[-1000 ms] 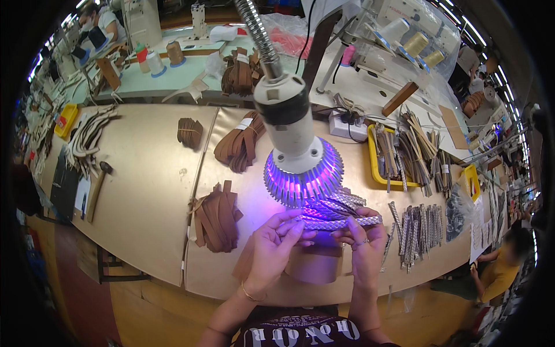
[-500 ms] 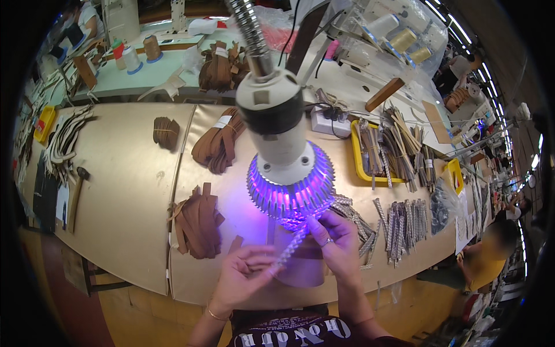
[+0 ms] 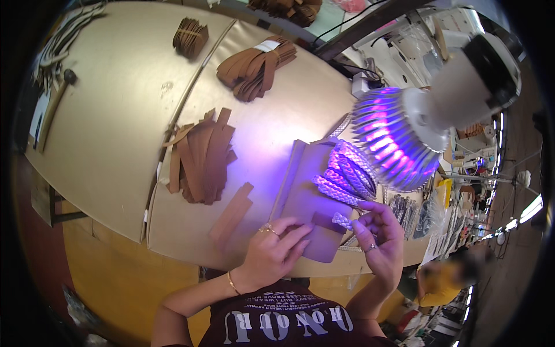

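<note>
My right hand [image 3: 378,238] pinches the short end of a braided cord [image 3: 342,220] between thumb and fingers, over a flat board [image 3: 312,246]. Lying across that board is a brown strip [image 3: 328,222]. My left hand [image 3: 276,253] is beside its left end, fingers loosely bent and apart, with nothing visible in them. A looped bundle of braided cords [image 3: 347,176] rests on the board's far part, lit purple by a finned lamp [image 3: 396,139] hanging close above. Loose brown strips [image 3: 231,214] lie to the left of the board.
A pile of brown strips [image 3: 202,159], a tied bundle of them [image 3: 257,66] and a small banded stack [image 3: 190,37] lie on the gold table [image 3: 115,115]. A hammer [image 3: 55,110] is at far left. A person in yellow [image 3: 439,286] sits at right.
The view has swung, so the lamp now appears farther right and the board shows more. My left hand has let go of the braided cord; my right hand holds a cord end lower down.
</note>
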Action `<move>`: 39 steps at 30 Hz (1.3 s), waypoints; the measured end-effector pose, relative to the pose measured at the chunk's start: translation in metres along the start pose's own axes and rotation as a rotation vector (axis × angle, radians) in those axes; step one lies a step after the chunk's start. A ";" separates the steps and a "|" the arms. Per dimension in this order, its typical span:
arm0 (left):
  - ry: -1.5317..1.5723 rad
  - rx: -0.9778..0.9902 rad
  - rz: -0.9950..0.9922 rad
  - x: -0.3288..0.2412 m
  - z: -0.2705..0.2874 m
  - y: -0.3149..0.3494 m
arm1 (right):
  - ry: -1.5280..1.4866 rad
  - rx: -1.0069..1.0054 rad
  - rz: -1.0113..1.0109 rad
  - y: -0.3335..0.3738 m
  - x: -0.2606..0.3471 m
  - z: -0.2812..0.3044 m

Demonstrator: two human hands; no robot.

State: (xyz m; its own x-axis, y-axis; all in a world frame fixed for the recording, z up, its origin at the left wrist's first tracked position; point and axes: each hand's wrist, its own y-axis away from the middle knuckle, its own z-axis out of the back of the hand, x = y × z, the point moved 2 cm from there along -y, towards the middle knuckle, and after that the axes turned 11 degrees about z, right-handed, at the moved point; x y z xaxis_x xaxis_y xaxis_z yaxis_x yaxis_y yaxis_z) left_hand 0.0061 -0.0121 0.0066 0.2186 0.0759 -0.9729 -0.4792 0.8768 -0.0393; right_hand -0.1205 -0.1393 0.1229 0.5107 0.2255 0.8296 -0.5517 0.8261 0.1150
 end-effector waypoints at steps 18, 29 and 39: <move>-0.081 -0.029 -0.062 0.003 -0.007 0.006 | 0.034 -0.063 -0.141 -0.004 -0.001 -0.038; -0.089 -0.023 -0.059 0.002 -0.006 0.004 | 0.044 -0.061 -0.155 -0.007 0.000 -0.038; -0.107 -0.021 -0.051 0.001 -0.005 0.004 | 0.056 -0.059 -0.157 -0.007 -0.001 -0.038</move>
State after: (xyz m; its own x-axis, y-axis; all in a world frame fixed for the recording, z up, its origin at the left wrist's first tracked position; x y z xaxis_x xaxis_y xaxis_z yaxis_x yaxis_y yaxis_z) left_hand -0.0004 -0.0107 0.0044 0.3318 0.0830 -0.9397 -0.4828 0.8707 -0.0936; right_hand -0.0922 -0.1260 0.1001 0.6243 0.1186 0.7721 -0.4237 0.8818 0.2072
